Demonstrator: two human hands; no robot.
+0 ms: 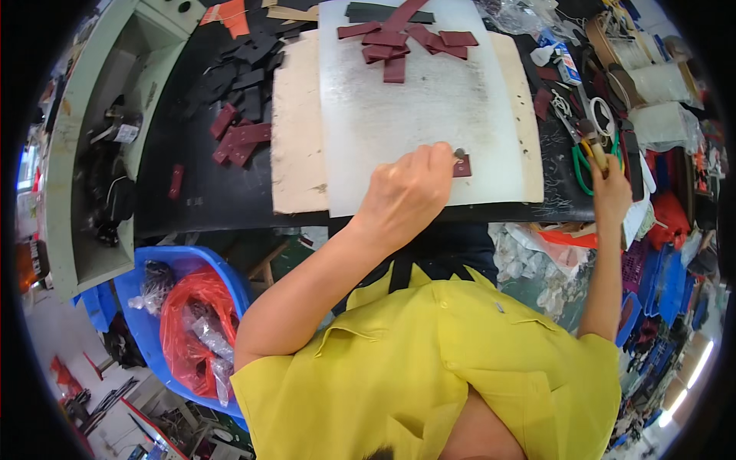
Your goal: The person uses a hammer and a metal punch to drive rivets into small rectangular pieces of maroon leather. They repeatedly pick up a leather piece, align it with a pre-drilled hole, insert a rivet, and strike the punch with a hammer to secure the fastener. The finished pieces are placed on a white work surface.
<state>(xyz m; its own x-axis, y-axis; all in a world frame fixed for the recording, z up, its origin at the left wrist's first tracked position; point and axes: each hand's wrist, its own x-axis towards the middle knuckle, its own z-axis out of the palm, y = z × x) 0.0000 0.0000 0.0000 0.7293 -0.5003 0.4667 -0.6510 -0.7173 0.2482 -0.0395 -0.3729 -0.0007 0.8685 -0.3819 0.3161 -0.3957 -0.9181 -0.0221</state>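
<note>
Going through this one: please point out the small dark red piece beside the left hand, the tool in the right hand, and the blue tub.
Dark red piece [464, 168]: head view, on its exposed face.
Tool [597, 154]: head view, on its pale handle.
Blue tub [234, 279]: head view, on its right-hand rim.

You are in a workshop, apparently one for small leather-like goods. Your black tabletop [157, 203] carries a worn white cutting pad [414, 115] over a pale board [297, 153], with maroon strips [386, 38] at its far end and black cut pieces [249, 80] to the left. Green-handled scissors [578, 170] lie among tools on the right, near rolls of material [659, 80]. A metal cabinet [73, 153] stands left, and a blue tub [241, 280] holds bagged items [195, 307].
</note>
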